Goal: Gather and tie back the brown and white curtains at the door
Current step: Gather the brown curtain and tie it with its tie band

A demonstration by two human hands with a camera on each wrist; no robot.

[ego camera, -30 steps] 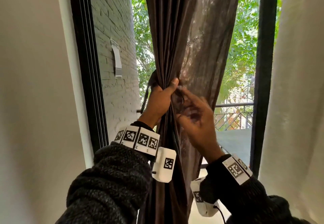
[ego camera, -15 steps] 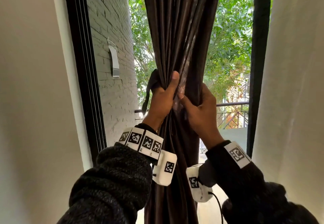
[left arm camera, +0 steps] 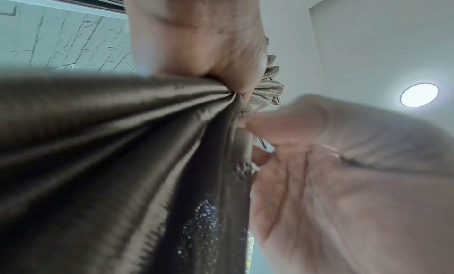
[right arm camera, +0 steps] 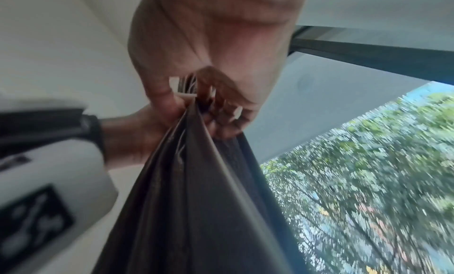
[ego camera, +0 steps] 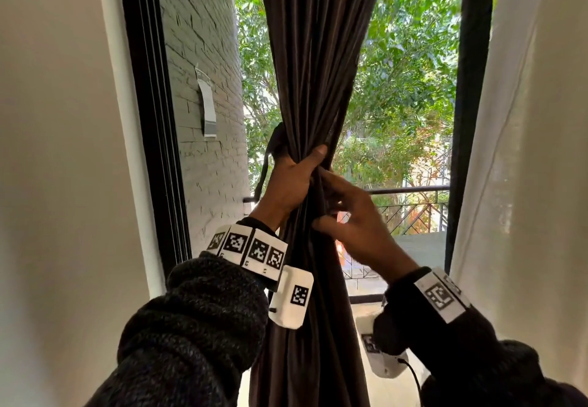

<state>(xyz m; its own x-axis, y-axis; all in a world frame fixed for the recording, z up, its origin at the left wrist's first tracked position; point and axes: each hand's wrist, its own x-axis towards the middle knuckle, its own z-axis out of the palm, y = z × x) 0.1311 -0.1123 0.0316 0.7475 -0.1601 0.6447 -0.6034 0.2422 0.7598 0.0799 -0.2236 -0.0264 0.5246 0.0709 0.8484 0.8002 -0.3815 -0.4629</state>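
Two hands at one brown curtain (ego camera: 313, 66), which hangs in the middle of the door opening, drawn into a narrow bundle of vertical folds; it is pinched to a waist at hand height and spreads again below.

Left hand (ego camera: 291, 183): wrapped round the gathered waist from the left, thumb up along the front of the folds; grip closed on the fabric, confirmed in the left wrist view, where the folds fan out from the fist (left arm camera: 203, 51).

Right hand (ego camera: 356, 218): set against the right side of the bundle, just below the left hand and touching it; fingers reach into the folds; the right wrist view shows fingers (right arm camera: 216, 115) curled on the cloth, though blurred.

Tie strap (ego camera: 270, 158): dark, narrow; loops out behind the left hand and hangs down the left edge of the bundle; whether it is fastened cannot be told.

White curtain (ego camera: 534, 152): hangs at the right edge of the door, beside the black door frame (ego camera: 467, 88); untouched by either hand.

Surroundings: grey brick wall (ego camera: 203, 40) outside to the left, with a small pale strip (ego camera: 206, 104) fixed to it; balcony railing (ego camera: 410, 202) and green trees (ego camera: 410, 81) beyond; dark knitted sleeves (ego camera: 203, 327) and white marker bands (ego camera: 251, 250) on both wrists; round ceiling light (left arm camera: 418, 95) in the left wrist view.
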